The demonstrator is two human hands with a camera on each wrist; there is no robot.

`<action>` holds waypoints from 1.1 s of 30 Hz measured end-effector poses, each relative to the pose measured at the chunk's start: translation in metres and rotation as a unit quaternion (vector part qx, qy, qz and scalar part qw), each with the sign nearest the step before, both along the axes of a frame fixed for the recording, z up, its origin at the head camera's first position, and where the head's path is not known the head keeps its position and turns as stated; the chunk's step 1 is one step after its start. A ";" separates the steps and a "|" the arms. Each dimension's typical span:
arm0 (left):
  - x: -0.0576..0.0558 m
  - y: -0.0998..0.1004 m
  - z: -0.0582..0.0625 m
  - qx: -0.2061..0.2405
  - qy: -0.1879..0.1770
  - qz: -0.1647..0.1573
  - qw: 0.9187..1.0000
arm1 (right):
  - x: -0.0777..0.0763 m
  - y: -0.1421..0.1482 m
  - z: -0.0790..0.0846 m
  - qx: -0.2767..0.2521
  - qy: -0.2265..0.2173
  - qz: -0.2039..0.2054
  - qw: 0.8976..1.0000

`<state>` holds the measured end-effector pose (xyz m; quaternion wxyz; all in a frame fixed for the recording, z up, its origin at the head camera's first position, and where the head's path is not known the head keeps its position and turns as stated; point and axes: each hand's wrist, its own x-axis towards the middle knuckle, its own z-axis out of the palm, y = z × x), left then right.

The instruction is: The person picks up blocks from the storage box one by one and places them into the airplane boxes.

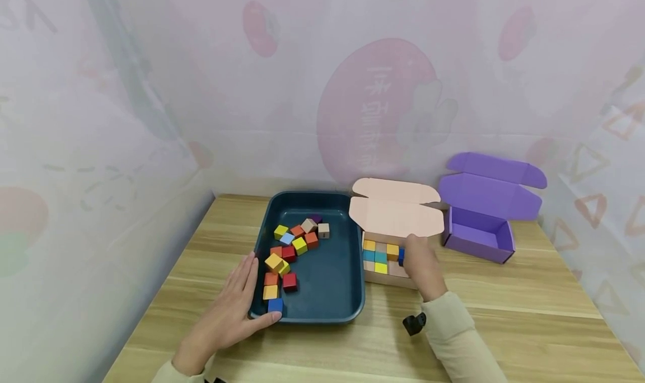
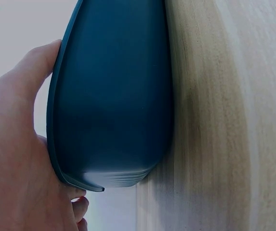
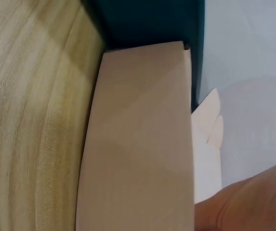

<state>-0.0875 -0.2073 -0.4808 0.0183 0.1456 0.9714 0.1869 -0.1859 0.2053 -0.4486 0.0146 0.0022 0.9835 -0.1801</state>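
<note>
My left hand rests against the near left corner of a dark blue tray, fingers straight along its side, thumb on the front rim. In the left wrist view the thumb touches the rim. Wooden cubes in several colours lie in the tray, among them a blue cube and a red cube. My right hand reaches down into the right part of an open light pink box; its fingertips are hidden. Beside it shows a dark blue cube; yellow, teal and plain cubes sit in rows in the box.
An open purple box stands to the right of the pink one, its lid raised. The pink lid stands up behind its box. All rest on a wooden table, with patterned cloth hanging behind.
</note>
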 end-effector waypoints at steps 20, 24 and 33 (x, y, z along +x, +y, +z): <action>0.001 0.001 0.002 0.001 -0.005 0.000 1.000 | -0.003 -0.001 -0.015 -0.023 0.054 -0.046 0.997; 0.001 0.001 0.003 0.002 -0.003 0.001 1.000 | 0.000 -0.002 -0.014 -0.039 0.055 -0.052 0.996; 0.001 0.001 0.003 0.001 -0.005 0.001 1.000 | 0.004 0.002 -0.009 -0.049 0.029 -0.037 0.998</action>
